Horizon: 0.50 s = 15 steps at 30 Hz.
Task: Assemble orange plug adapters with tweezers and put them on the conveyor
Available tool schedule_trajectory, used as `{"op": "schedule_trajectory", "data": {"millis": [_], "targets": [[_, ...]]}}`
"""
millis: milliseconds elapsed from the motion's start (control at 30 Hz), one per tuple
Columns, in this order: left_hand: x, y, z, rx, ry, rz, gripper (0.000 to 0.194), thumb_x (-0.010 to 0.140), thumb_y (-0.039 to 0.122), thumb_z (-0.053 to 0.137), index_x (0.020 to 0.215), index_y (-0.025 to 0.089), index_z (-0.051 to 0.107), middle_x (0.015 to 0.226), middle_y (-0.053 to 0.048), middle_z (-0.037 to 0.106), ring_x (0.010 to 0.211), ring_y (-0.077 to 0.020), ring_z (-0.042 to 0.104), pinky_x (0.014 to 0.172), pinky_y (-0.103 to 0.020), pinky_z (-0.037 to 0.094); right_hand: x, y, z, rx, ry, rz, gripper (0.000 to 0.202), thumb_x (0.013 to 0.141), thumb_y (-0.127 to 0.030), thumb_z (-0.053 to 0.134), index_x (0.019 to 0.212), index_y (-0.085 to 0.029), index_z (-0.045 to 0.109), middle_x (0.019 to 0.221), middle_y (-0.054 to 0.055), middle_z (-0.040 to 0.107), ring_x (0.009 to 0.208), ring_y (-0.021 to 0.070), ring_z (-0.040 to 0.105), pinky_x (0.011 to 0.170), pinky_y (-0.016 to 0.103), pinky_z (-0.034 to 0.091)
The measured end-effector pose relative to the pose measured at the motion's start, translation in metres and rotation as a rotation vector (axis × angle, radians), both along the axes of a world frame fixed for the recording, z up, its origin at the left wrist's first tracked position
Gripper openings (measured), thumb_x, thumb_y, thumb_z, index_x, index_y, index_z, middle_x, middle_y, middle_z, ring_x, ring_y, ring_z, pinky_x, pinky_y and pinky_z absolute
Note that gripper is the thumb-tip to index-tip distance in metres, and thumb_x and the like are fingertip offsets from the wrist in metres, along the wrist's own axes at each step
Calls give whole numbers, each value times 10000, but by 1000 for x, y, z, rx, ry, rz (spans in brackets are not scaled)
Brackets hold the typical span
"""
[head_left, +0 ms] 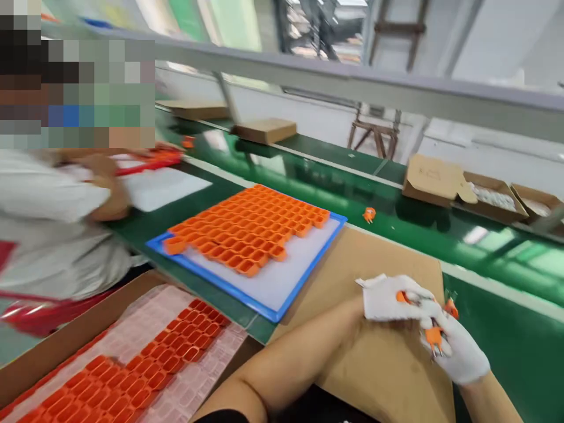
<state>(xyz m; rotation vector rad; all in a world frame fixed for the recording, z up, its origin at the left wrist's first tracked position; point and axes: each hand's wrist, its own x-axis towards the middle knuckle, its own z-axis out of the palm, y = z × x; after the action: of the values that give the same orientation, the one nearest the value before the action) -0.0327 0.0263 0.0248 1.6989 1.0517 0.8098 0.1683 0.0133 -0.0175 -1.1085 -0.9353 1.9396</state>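
Both my hands wear white gloves and meet above the brown cardboard sheet (pixel 379 364) at the right. My left hand (pixel 388 298) is closed, fingers curled round a small orange part (pixel 402 298), mostly covered by the glove. Touching it, my right hand (pixel 462 351) is closed on an orange part with metal prongs (pixel 434 337) that point down. Another orange piece with metal pins (pixel 452 308) shows just behind the fingers; whether it is held, I cannot tell. To the left, many orange ring-like housings (pixel 247 226) stand in rows on a blue-rimmed white tray (pixel 288 294).
A carton (pixel 26 358) at lower left holds more orange housings in clear plastic trays. One orange pronged part (pixel 369 215) lies on the green conveyor belt (pixel 326 188). Cardboard boxes (pixel 429 179) line the far side. A co-worker's arm (pixel 108 191) is at left.
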Motion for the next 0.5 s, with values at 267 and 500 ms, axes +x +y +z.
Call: {"op": "schedule_trajectory", "data": {"millis": [267, 500], "targets": [[-1, 8, -18, -413, -334, -242, 415, 836, 541, 723, 908, 132, 711, 704, -36, 668, 527, -94, 425, 510, -240, 328, -15, -5, 14, -122, 173, 131, 456, 713, -574, 813, 877, -173, 671, 602, -32, 664, 309, 13, 208, 343, 197, 255], [8, 2, -27, -525, -551, -231, 621, 794, 785, 595, 670, 190, 468, 475, 22, 491, 421, -73, 269, 433, -250, 131, -22, -8, 30, 218, -78, 201, 549, 869, -728, 552, 788, -201, 681, 725, 49, 719, 546, 116, 548, 458, 235, 400]]}}
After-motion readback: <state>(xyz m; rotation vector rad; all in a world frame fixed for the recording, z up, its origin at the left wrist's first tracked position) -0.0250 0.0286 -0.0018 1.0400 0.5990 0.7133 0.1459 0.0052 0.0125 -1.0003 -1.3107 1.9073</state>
